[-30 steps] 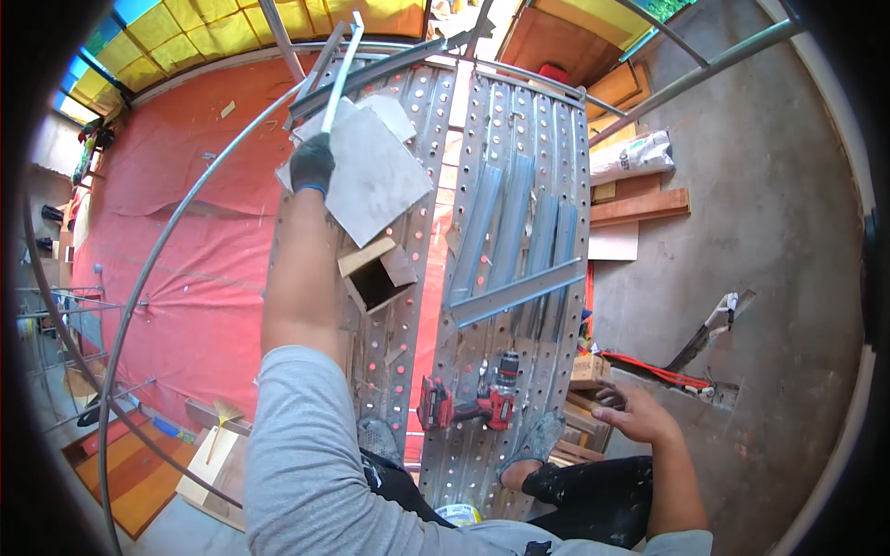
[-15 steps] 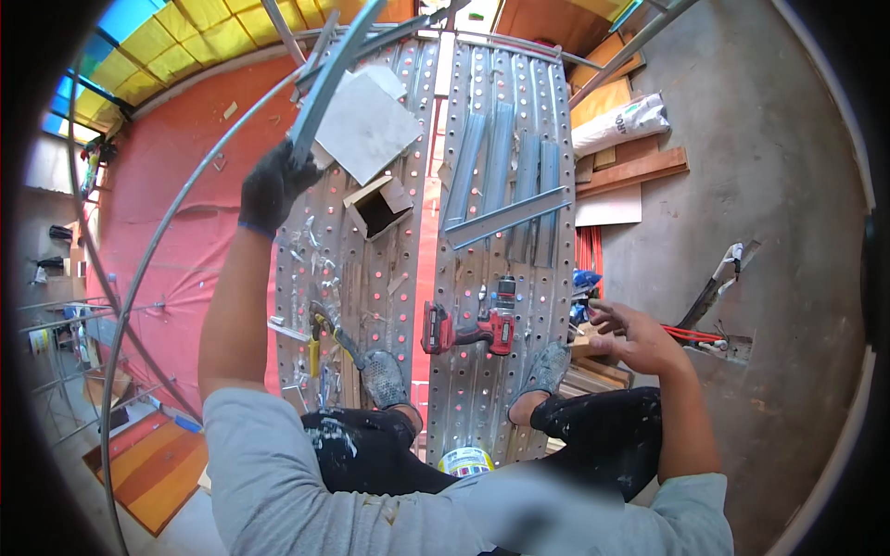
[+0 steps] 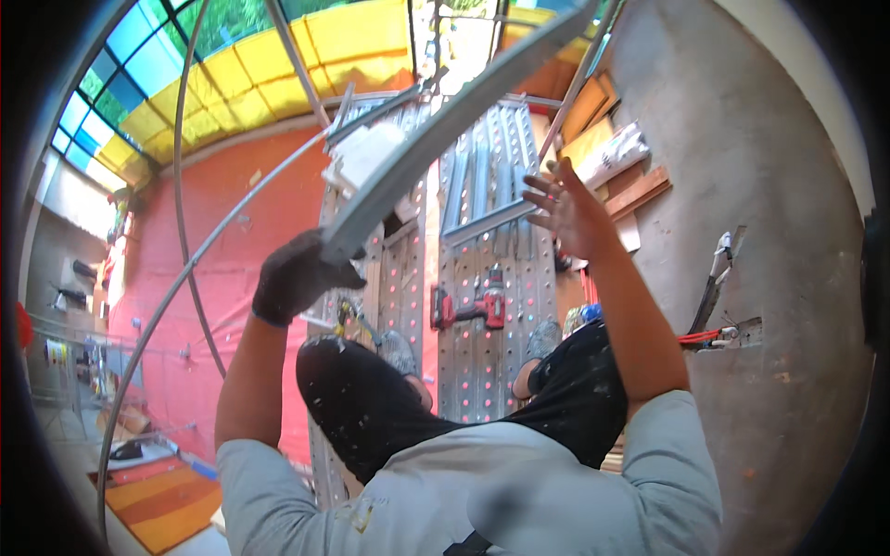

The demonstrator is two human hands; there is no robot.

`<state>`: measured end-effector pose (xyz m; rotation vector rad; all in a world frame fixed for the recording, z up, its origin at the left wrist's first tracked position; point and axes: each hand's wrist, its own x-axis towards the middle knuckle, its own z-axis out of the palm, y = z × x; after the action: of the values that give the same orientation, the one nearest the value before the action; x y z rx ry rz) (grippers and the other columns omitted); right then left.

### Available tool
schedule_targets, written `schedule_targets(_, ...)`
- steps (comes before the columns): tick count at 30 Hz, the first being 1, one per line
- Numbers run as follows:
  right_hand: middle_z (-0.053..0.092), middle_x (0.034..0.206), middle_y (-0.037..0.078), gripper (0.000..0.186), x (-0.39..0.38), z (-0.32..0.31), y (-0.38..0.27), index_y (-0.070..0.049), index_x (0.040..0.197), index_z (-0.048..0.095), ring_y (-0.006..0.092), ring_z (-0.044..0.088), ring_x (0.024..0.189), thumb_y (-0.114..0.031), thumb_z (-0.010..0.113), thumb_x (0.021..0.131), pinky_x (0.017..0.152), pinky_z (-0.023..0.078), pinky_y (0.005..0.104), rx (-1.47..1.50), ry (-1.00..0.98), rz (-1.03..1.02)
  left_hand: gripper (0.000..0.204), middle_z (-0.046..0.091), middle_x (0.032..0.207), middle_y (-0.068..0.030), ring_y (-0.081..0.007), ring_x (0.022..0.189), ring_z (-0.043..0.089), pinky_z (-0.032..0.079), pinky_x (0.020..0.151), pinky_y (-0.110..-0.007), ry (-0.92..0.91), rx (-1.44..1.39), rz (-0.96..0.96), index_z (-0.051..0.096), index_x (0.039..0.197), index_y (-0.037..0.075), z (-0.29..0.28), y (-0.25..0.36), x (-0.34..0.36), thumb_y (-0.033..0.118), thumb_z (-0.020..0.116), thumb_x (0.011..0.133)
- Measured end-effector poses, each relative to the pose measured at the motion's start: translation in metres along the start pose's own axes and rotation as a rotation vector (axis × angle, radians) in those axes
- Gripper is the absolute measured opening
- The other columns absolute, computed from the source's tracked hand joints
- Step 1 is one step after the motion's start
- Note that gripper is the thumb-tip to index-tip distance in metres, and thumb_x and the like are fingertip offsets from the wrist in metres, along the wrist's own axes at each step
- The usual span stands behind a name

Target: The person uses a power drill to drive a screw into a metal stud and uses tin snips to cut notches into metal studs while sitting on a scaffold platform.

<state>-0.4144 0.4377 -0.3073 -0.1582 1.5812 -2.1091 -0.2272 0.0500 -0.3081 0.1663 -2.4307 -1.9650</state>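
Left hand (image 3: 301, 278) pinching metal channel (image 3: 451, 128), right hand (image 3: 570, 213) spread in open air, platform edge (image 3: 549, 278) seemingly below it

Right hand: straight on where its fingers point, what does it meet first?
Probably the grey metal channel in the gloved left hand: the bare right hand points leftward, slightly up the picture, toward it. Depth is unclear, so it might pass beneath.
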Motion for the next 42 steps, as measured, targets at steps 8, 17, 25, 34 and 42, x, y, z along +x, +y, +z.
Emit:
schedule_targets(8, 0.068, 0.104, 0.013, 0.037, -0.001, -0.031, -0.027, -0.007, 0.123, 0.061, 0.0308, 0.067, 0.099, -0.030, 0.074, 0.097, 0.096, 0.052, 0.0503, 0.730, -0.016, -0.359, 0.068, 0.066, 0.121, -0.0237, -0.0351, 0.099, 0.072, 0.058, 0.096, -0.056, -0.578, -0.818, -0.378, 0.053, 0.133, -0.009, 0.082, 0.011, 0.014, 0.037, 0.078, 0.090)
schedule_targets(17, 0.070, 0.098, 0.012, 0.036, -0.004, -0.107, -0.026, -0.004, 0.122, 0.060, 0.0270, 0.071, 0.091, -0.018, 0.077, 0.093, 0.081, 0.060, 0.0462, 0.393, 0.145, -0.366, 0.084, 0.066, 0.132, -0.0251, -0.0384, 0.120, 0.067, 0.054, 0.098, -0.046, -0.504, 0.877, -0.078, 0.057, 0.139, -0.002, 0.186, -0.137, 0.140, 0.061, 0.074, 0.086)
schedule_targets(25, 0.071, 0.106, 0.008, 0.048, 0.000, -0.142, 0.001, -0.004, 0.137, 0.057, 0.0194, 0.070, 0.092, -0.012, 0.074, 0.093, 0.084, 0.058, 0.0362, -0.053, 0.331, -0.250, 0.091, 0.063, 0.138, -0.0225, -0.0390, 0.123, 0.065, 0.051, 0.101, -0.051, -0.726, 1.173, -0.327, 0.047, 0.150, 0.008, 0.301, -0.269, 0.112, 0.060, 0.076, 0.081)
schedule_targets(34, 0.071, 0.105, 0.013, 0.042, 0.008, -0.131, 0.010, 0.000, 0.135, 0.056, 0.0263, 0.073, 0.097, -0.010, 0.070, 0.096, 0.086, 0.062, 0.0431, -0.084, 0.312, -0.177, 0.068, 0.069, 0.124, -0.0259, -0.0403, 0.112, 0.069, 0.052, 0.096, -0.053, -0.484, 1.045, -0.390, 0.036, 0.154, 0.004, 0.330, -0.320, 0.102, 0.028, 0.057, 0.093)
schedule_targets(42, 0.070, 0.097, 0.006, 0.036, 0.006, -0.145, -0.001, -0.001, 0.122, 0.066, 0.0165, 0.068, 0.084, -0.022, 0.074, 0.094, 0.074, 0.055, 0.0321, -0.163, 0.360, -0.228, 0.056, 0.071, 0.118, -0.0257, -0.0421, 0.113, 0.068, 0.053, 0.095, -0.049, -0.470, 0.665, -0.214, 0.069, 0.123, 0.010, 0.307, -0.232, 0.110, 0.051, 0.069, 0.085)
